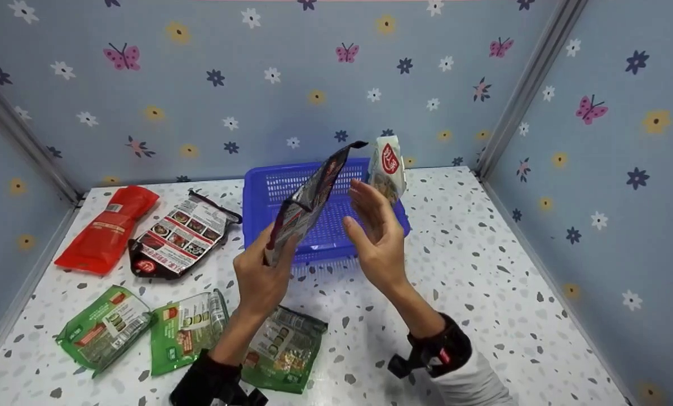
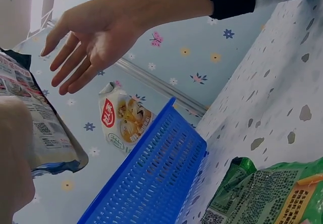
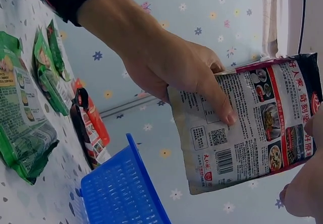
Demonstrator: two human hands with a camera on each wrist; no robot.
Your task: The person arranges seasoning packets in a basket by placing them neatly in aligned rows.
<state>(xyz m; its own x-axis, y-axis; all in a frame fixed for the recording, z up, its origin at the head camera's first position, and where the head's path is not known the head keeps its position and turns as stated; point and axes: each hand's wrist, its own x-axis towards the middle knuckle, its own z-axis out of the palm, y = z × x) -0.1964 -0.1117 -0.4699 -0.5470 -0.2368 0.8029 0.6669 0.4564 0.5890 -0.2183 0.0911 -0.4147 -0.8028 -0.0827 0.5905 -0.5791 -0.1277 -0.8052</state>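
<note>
My left hand (image 1: 262, 279) grips the lower end of a printed food packet (image 1: 308, 206), raised above the blue basket (image 1: 328, 251). In the right wrist view the packet's back (image 3: 237, 128) shows a barcode and dish pictures, with the left thumb (image 3: 222, 105) pressed flat on it. To the right, my right hand (image 1: 384, 245) is held up with its fingers loosely extended and nothing in them. In the left wrist view a gap separates the right hand (image 2: 101, 42) from the packet. A white packet with a red logo (image 1: 389, 160) stands upright in the basket's right end.
On the speckled table (image 1: 472, 282) at left lie a red packet (image 1: 102, 228) and a black-and-white packet (image 1: 184, 234). Nearer are three green packets, one at far left (image 1: 108, 327), one in the middle (image 1: 184, 332), one (image 1: 286, 349) beside the left forearm. Patterned walls (image 1: 291, 56) enclose the table.
</note>
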